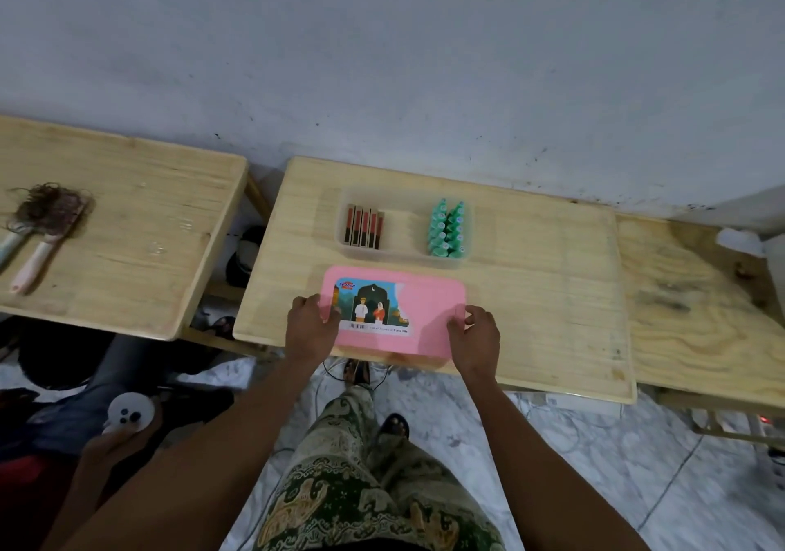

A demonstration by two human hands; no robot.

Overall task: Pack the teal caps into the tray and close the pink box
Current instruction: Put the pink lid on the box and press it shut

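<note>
A pink box [429,317] with a picture label on its lid lies flat at the near edge of the middle wooden table. My left hand [308,323] grips its left end and my right hand [475,334] grips its right end, fingers curled over the lid's rim. Behind the box stands a clear plastic tray [403,253]. Several teal caps [448,230] lie packed in two rows in the tray's right part. Several red-and-black sticks [364,227] stand side by side in its left part.
A second wooden table [127,232] to the left carries two hairbrushes [42,227]. A third wooden board [701,317] adjoins on the right. Another person's hand [119,436] at lower left holds a white round device. My patterned trousers and sandalled feet are below the table edge.
</note>
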